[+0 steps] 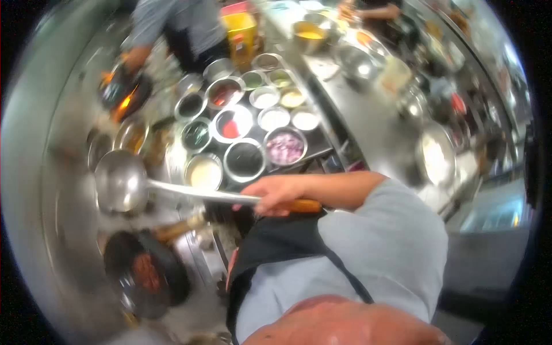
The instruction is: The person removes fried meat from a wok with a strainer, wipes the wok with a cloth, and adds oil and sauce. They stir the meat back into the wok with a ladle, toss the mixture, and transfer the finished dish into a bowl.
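My right hand [275,194] is closed around the long handle of a large metal ladle [122,181], near its orange-brown grip end. The ladle's bowl is out to the left, above the cooking range. Below it stands a dark wok [123,261] with reddish-brown food [148,273] inside and a wooden handle [178,228] pointing to the upper right. Just beyond my right hand are a bowl of pale yellowish contents [203,173] and a bowl of dark contents [245,161]. My left hand does not show.
Several metal bowls hold ingredients, including chopped purple pieces [285,147]. Another person [190,29] works over a second wok [127,92] with flames at upper left. A steel counter [368,121] runs along the right, with a pan of white food [435,155] and another person's arm [376,12] behind.
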`<state>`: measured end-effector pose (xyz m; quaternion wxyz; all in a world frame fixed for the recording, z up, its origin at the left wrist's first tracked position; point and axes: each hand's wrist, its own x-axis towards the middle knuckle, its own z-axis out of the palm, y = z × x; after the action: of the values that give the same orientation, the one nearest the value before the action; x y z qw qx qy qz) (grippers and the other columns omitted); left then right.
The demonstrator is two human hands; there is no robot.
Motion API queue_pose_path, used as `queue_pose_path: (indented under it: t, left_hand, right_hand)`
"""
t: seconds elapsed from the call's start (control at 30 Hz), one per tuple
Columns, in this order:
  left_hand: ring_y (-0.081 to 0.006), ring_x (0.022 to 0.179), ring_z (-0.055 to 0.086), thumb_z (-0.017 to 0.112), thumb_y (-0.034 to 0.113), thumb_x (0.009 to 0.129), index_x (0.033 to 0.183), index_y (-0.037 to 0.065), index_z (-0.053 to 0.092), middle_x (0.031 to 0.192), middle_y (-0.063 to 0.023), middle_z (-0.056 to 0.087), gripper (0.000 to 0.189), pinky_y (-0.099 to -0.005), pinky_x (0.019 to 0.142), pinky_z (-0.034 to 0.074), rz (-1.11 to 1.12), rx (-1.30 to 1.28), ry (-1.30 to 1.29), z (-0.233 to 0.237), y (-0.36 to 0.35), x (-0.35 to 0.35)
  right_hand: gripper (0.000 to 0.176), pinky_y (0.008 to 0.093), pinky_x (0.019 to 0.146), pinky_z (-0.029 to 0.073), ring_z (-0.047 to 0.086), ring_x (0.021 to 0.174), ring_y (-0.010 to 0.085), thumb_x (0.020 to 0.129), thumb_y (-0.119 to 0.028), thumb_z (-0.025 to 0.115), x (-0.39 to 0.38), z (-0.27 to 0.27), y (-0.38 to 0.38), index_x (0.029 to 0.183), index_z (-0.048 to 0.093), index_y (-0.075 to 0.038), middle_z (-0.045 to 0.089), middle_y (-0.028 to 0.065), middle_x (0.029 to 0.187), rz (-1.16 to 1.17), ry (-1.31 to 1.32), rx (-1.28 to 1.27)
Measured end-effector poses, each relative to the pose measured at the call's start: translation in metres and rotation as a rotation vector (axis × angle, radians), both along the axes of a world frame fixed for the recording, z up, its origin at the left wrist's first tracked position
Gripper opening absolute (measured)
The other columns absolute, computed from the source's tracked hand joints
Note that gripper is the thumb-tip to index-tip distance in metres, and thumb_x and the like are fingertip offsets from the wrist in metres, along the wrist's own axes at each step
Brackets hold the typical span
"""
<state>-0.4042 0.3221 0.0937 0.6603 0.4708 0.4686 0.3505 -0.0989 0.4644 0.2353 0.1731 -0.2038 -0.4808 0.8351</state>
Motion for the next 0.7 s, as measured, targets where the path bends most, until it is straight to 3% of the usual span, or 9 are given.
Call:
queue_pose_path:
  t: [0.03,0.17,0.3,0.37,0.43,0.5,0.53,0.63,0.7]
  left_hand:
    - [-0.0211,0.133,0.039,0.042,0.035,0.099,0.134,0.003,0.05,0.136,-0.012,0.051,0.048,-0.0343,0.112,0.022,-0.092,0.008,0.007,0.001,0.021,0.014]
    - [-0.0208,0.133,0.038,0.042,0.035,0.099,0.134,0.003,0.05,0.136,-0.0122,0.051,0.048,-0.0341,0.112,0.022,-0.401,0.038,-0.005,-0.003,0.078,0.082]
    - [-0.0205,0.134,0.038,0.041,0.034,0.099,0.135,0.003,0.05,0.136,-0.0124,0.051,0.048,-0.0339,0.112,0.021,-0.618,0.041,-0.034,-0.009,0.111,0.148]
    - [-0.0203,0.134,0.038,0.041,0.034,0.099,0.135,0.003,0.05,0.136,-0.0125,0.051,0.048,-0.0338,0.112,0.021,-0.701,0.081,-0.036,-0.012,0.123,0.18]
    - [-0.0202,0.134,0.038,0.041,0.034,0.099,0.135,0.003,0.05,0.136,-0.0126,0.051,0.048,-0.0337,0.113,0.021,-0.765,0.161,-0.019,-0.014,0.13,0.205]
    - [-0.02,0.134,0.038,0.041,0.034,0.099,0.135,0.003,0.05,0.136,-0.0126,0.051,0.048,-0.0336,0.113,0.021,-0.74,0.098,0.006,-0.021,0.135,0.225]
    - [-0.0187,0.129,0.044,0.046,0.031,0.097,0.132,0.003,0.053,0.133,-0.0122,0.054,0.045,-0.0313,0.109,0.027,-0.58,-0.229,0.043,-0.025,0.128,0.226]
    - [-0.0195,0.118,0.054,0.054,0.028,0.095,0.126,0.003,0.058,0.124,-0.0119,0.061,0.041,-0.0285,0.101,0.037,-0.406,-0.354,0.301,0.042,0.109,0.232]
    - [-0.0198,0.105,0.061,0.06,0.025,0.092,0.121,0.002,0.061,0.113,-0.0117,0.066,0.037,-0.0274,0.092,0.044,-0.298,-0.279,0.459,0.033,0.094,0.209]
  right_hand:
    - [0.057,0.0207,0.04,0.039,0.049,0.046,0.0075,0.084,-0.019,0.066,0.034,0.01,-0.011,0.133,0.045,0.0,0.05,0.0015,0.063,-0.09,0.014,0.046]
    - [0.057,0.0201,0.04,0.039,0.047,0.043,0.0068,0.083,-0.017,0.066,0.15,0.039,-0.063,0.134,0.045,-0.002,0.049,0.0002,0.061,-0.639,-0.401,0.131]
    - [0.056,0.0218,0.04,0.041,0.048,0.041,0.0083,0.084,-0.015,0.063,0.242,0.048,-0.072,0.135,0.044,-0.003,0.052,0.0026,0.062,-1.195,-0.453,0.098]
    - [0.054,0.0246,0.04,0.043,0.049,0.042,0.0108,0.084,-0.013,0.06,0.296,0.043,-0.054,0.135,0.044,-0.003,0.053,0.0042,0.063,-1.42,-0.812,0.232]
    - [0.054,0.0271,0.041,0.044,0.051,0.043,0.0128,0.082,-0.011,0.058,0.362,0.048,-0.02,0.133,0.044,-0.001,0.054,0.0053,0.063,-1.405,-0.951,0.367]
    - [0.026,0.0321,0.054,0.051,0.06,0.058,0.0169,0.079,-0.016,0.059,0.413,0.066,0.016,0.096,0.056,0.003,0.059,0.0094,0.069,-1.446,-0.982,0.282]
    - [0.023,0.03,0.048,0.048,0.056,0.052,0.0147,0.079,-0.014,0.059,0.443,0.063,0.038,0.096,0.057,0.002,0.057,0.0079,0.066,-1.465,-1.035,0.347]
    - [0.013,0.0271,0.043,0.044,0.052,0.048,0.0117,0.078,-0.013,0.06,0.516,0.052,0.096,0.083,0.055,-0.002,0.055,0.0054,0.064,-1.566,-0.956,0.365]
    - [0.015,0.0284,0.046,0.045,0.054,0.05,0.014,0.077,-0.014,0.06,0.56,0.055,0.134,0.085,0.056,-0.002,0.057,0.0058,0.067,-1.539,-0.869,0.356]
